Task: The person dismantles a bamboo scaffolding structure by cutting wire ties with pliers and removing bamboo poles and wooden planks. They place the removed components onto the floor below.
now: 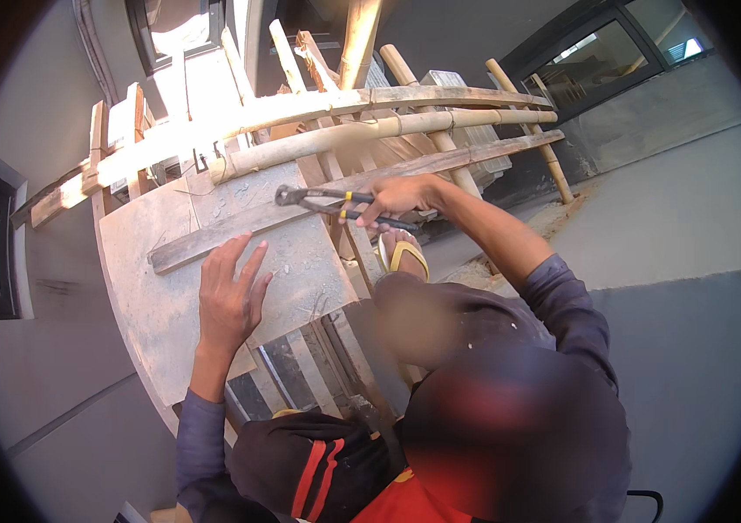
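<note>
My right hand (407, 193) is wrapped round the handles of end-cutting pincers (308, 197), which have dark metal jaws and black-and-yellow grips. The handles stand a little apart, and the jaws point left over a long wooden batten (214, 237). My left hand (231, 292) holds nothing, its fingers apart and raised beside the batten's near left part. Beneath both hands a dusty plywood board (152, 305) carries the batten's left end, along with small crumbs of debris. Whether the jaws touch the batten cannot be made out.
Past the batten run a bamboo pole (336, 136) and another timber rail (449, 98), crossed by upright poles. Thin wire (200, 162) sticks up near the pole's left end. Gapped wooden slats (314, 370) lie nearer me. My foot in a yellow-strapped slipper (407, 256) is beside the board.
</note>
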Action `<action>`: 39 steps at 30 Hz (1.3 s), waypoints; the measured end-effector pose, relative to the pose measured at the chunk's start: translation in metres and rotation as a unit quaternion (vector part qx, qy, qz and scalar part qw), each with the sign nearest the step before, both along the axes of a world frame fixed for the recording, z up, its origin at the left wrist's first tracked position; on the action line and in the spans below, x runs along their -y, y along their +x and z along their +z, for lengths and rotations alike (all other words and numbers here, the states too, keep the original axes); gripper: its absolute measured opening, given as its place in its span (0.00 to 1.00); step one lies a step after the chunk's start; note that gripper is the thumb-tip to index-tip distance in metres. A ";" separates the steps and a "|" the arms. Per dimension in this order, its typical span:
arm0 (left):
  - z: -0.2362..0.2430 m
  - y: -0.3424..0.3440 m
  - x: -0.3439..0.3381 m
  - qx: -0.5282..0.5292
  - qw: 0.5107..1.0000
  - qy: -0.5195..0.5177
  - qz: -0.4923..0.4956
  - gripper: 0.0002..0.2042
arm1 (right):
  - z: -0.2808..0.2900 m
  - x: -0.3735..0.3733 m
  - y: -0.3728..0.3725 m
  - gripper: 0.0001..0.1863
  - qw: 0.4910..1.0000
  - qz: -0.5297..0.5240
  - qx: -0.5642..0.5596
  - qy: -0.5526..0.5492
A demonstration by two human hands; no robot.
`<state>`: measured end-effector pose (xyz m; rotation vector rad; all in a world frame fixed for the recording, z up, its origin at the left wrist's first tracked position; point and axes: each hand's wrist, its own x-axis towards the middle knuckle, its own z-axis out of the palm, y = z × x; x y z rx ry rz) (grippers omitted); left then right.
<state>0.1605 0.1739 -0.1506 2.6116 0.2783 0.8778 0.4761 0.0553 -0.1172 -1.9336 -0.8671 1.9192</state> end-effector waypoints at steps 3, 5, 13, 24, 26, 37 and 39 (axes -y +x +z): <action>-0.012 -0.011 -0.016 -0.025 0.998 -0.014 0.051 0.23 | 0.020 0.047 0.099 0.15 0.984 -0.148 0.091 0.043; -0.025 -0.019 -0.026 -0.082 0.993 -0.048 0.075 0.23 | 0.029 0.095 0.159 0.11 0.952 -0.245 0.176 0.048; -0.055 -0.004 -0.066 -0.337 0.937 -0.082 0.037 0.29 | 0.018 0.212 0.245 0.09 0.819 -0.374 0.415 -0.133; -0.086 0.082 -0.075 -0.343 0.937 -0.061 0.010 0.30 | -0.034 0.238 0.266 0.32 0.721 -0.055 0.642 -0.257; -0.098 0.084 -0.070 -0.305 0.948 -0.076 0.037 0.28 | -0.026 0.219 0.256 0.34 0.718 -0.018 0.647 -0.255; -0.129 0.082 -0.071 -0.234 0.966 -0.085 0.074 0.27 | -0.019 0.197 0.284 0.34 0.680 0.139 0.656 -0.295; -0.126 0.082 -0.072 -0.243 0.963 -0.091 0.076 0.28 | -0.012 0.184 0.292 0.33 0.686 0.166 0.634 -0.316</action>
